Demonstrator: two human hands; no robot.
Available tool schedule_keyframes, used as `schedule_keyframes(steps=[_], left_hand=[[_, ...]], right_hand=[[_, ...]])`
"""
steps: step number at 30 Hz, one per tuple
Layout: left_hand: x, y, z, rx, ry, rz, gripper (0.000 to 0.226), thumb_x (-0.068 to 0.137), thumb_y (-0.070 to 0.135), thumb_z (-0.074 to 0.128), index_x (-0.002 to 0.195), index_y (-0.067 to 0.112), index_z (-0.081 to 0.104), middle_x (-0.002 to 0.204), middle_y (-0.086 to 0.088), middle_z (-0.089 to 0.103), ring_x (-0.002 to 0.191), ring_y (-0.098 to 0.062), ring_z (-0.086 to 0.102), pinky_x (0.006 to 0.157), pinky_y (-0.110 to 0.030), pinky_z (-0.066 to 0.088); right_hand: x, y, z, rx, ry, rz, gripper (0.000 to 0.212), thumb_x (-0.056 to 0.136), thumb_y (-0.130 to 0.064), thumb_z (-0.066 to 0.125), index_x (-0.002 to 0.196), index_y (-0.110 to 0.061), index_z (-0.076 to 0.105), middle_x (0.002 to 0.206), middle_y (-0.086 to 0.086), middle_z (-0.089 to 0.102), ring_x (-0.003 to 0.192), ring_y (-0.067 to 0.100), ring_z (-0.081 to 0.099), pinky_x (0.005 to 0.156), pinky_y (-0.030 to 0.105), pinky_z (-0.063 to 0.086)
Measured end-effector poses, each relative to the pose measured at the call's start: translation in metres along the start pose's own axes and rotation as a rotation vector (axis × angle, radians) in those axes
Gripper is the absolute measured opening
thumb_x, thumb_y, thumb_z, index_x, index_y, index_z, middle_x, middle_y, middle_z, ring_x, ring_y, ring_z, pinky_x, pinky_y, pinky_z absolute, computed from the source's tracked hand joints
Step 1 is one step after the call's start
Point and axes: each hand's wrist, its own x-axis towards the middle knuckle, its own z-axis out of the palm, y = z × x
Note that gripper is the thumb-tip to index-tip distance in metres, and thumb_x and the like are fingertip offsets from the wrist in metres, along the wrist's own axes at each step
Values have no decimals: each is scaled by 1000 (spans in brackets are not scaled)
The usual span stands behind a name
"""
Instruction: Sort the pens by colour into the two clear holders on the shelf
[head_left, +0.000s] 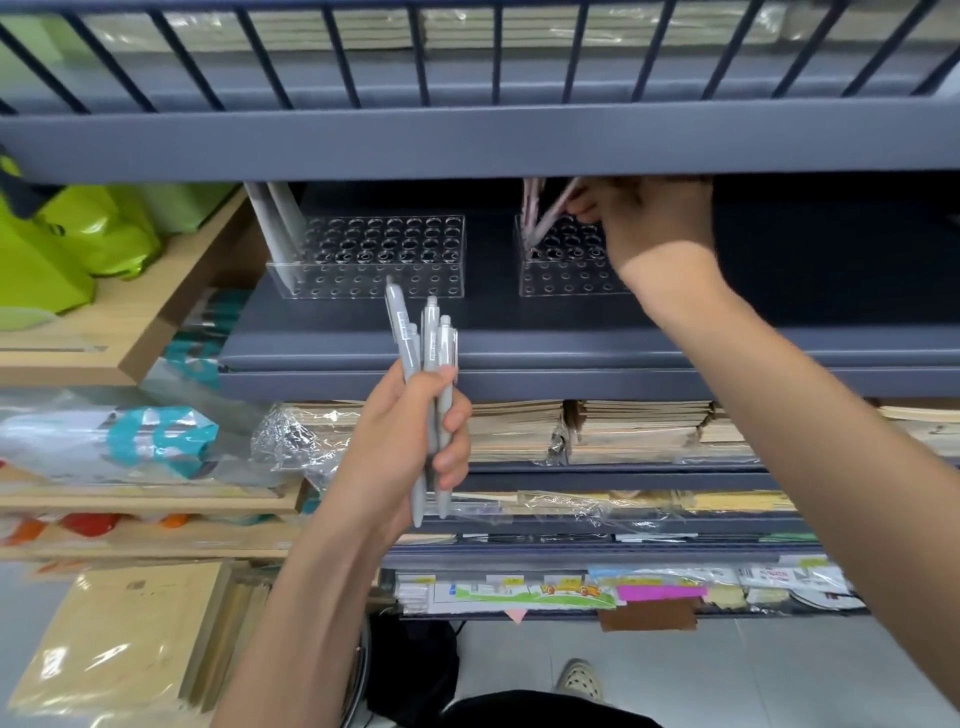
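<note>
Two clear holders with rows of round holes stand on the grey shelf (363, 338). The left holder (384, 260) has two grey pens (275, 218) standing in its left end. The right holder (566, 270) has pink pens (532, 208) at its left end. My right hand (649, 218) is over the right holder, its fingers closed on a tilted pink pen (553, 215) whose tip is down at the holder's holes. Below the shelf edge, my left hand (415, 436) is closed around a bunch of grey pens (428, 353) held upright.
The shelf above (467, 140) overhangs the holders and hides the pen tops. Green bags (78, 234) sit on a wooden shelf to the left. Stacks of wrapped notebooks (623, 431) fill the shelves below. A brown notebook pack (130, 639) lies at lower left.
</note>
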Motion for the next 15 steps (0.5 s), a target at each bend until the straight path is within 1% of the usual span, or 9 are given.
schedule_keyframes(steps=[1,2,4,7,9,10,12,13,15], left_hand=[[-1,0,-2,15,8,-3,17,103,19,41,88,10,37,53,2,43,39,-14,30,35,-22,30],[-3,-1,-4,25,12,-3,14,102,16,38,89,9,37,52,2,44,40,-14,30,36,-23,29],[-6,-2,-8,18,8,2,9,102,14,39,93,9,40,57,1,48,40,-14,31,36,-23,29],[-11,-2,-16,-11,-7,28,8,103,14,46,96,11,45,71,-4,55,41,-13,36,35,-22,31],[-13,-3,-23,8,-30,57,10,103,16,49,95,10,51,76,-9,59,42,-14,40,36,-22,33],[-13,-4,-26,19,-38,70,13,102,18,51,93,9,55,78,-16,60,42,-14,40,36,-23,34],[-14,-6,-31,37,-41,84,21,101,21,54,85,17,66,84,-34,57,41,-16,40,38,-23,35],[-15,-6,-33,38,-47,89,21,100,22,54,84,18,68,88,-35,59,40,-16,40,38,-23,36],[-15,-6,-36,14,-65,98,16,100,22,54,94,9,61,97,-23,70,40,-13,44,38,-22,38]], right_hand=[[3,-2,4,-108,-47,-11,23,93,-18,51,73,-21,63,81,3,72,84,26,69,91,47,52],[6,-4,7,-227,-90,-24,23,95,-26,50,81,-17,66,90,7,72,90,29,67,94,44,50],[6,-11,12,-441,-133,-55,33,98,-38,45,97,-14,67,103,8,71,100,28,64,95,32,44],[3,-19,17,-552,-128,-144,47,101,-47,41,122,-11,62,124,11,65,119,30,57,105,38,38],[2,-21,20,-588,-111,-181,47,101,-47,40,124,-11,59,127,12,62,121,32,54,106,38,37],[2,-22,21,-606,-108,-197,47,101,-47,40,123,-11,60,126,12,62,120,32,54,105,37,36],[0,-22,24,-671,-105,-244,47,102,-47,39,123,-11,60,127,12,61,120,33,54,103,36,35],[-1,-22,25,-700,-96,-271,46,102,-46,39,125,-12,58,129,12,60,122,33,52,103,35,34],[-2,-21,25,-719,-71,-297,44,102,-44,40,128,-13,56,130,12,60,122,33,51,101,35,35]])
